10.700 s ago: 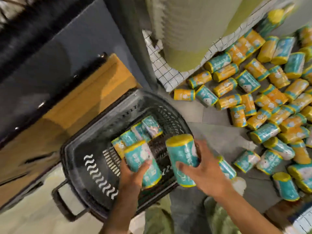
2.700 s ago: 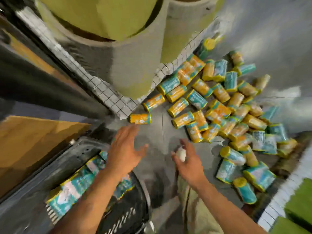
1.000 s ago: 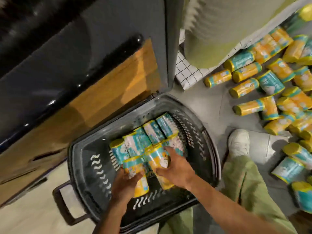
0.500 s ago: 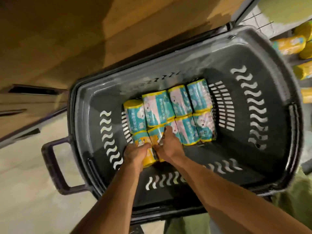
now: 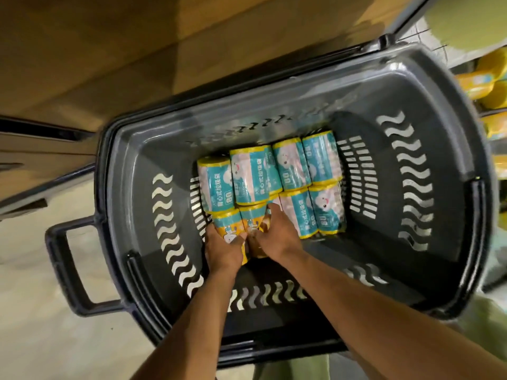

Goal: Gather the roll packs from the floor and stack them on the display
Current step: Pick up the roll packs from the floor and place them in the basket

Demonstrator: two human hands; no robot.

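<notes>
- Step in hand, I'd say: gathering. The dark grey slotted plastic basket [image 5: 452, 111] is being loaded; no display in view.
- Teal-and-yellow wrapped roll packs [image 5: 290, 165] lie in two rows on the basket bottom, towards its far side.
- Left hand [image 5: 223, 250]: fingers curled round the near-left pack [image 5: 227, 224].
- Right hand [image 5: 275, 237]: fingers wrapped over the neighbouring pack [image 5: 251, 219]; the two packs touch.
- More yellow packs on the floor [image 5: 478, 79] sit past the basket's far right corner.
- Next likely calls for seating both packs flush, letting go, then reaching right for more.
</notes>
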